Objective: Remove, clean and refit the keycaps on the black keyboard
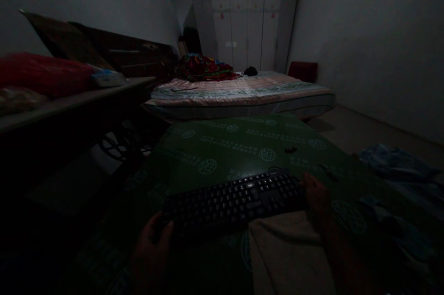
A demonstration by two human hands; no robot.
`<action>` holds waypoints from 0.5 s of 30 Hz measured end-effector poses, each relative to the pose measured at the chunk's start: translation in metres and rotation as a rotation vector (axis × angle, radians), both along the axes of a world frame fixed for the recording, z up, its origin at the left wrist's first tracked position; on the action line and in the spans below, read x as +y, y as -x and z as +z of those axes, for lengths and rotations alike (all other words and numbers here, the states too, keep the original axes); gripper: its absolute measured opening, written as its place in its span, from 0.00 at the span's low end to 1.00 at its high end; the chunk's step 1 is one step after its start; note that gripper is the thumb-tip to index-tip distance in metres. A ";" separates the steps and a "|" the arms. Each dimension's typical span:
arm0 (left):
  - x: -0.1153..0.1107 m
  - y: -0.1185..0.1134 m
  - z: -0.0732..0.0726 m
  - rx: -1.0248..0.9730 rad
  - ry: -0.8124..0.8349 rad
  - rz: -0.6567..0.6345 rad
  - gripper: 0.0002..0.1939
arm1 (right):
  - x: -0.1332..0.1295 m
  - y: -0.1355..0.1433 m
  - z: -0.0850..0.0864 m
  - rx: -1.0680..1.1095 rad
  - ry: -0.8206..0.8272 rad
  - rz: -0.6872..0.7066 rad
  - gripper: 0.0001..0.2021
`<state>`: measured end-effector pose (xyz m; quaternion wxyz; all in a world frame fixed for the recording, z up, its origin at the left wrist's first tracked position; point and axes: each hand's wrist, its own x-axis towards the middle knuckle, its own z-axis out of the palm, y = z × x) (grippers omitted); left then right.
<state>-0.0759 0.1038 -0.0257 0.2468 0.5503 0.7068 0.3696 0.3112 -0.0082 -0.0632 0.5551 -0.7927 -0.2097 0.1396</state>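
The left hand [152, 244] comes in from the near side, its thumb and fingers spread around the left end of a long black plastic keyboard [236, 200]; it seems to grip that end, the thumb toward the near corner and the fingers toward the far one. The right hand [316, 195] is at the keyboard's right end, its forearm slanting in from the near right. Its fingers are curled in, the fingertips at the keyboard's far right corner; the dim light hides whether they clasp it or only touch it.

The keyboard lies between the hands, over the near half of a green table surface [239, 140] printed with pale globe emblems and lettering. It sits aslant, the left end nearer and the right end farther. Its keys face up with pale markings, the number block at the right; the middle and right keys catch the light while the left end sinks into shadow. A thin dark cable [275, 168] loops out past its far edge. Whether it rests flat or is slightly raised cannot be told. A beige fabric cloth [287, 253] lies just beside its near edge, toward the right, close to the right wrist.
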 end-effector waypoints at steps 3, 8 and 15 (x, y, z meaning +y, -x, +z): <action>0.002 0.002 -0.003 -0.012 -0.013 -0.010 0.32 | 0.000 0.000 0.001 0.011 0.022 -0.004 0.28; 0.006 0.005 -0.011 -0.007 -0.028 -0.017 0.31 | 0.000 0.003 0.005 0.014 0.019 -0.022 0.28; 0.005 0.006 -0.010 -0.003 -0.011 -0.020 0.31 | -0.002 0.006 0.005 0.022 -0.016 0.000 0.29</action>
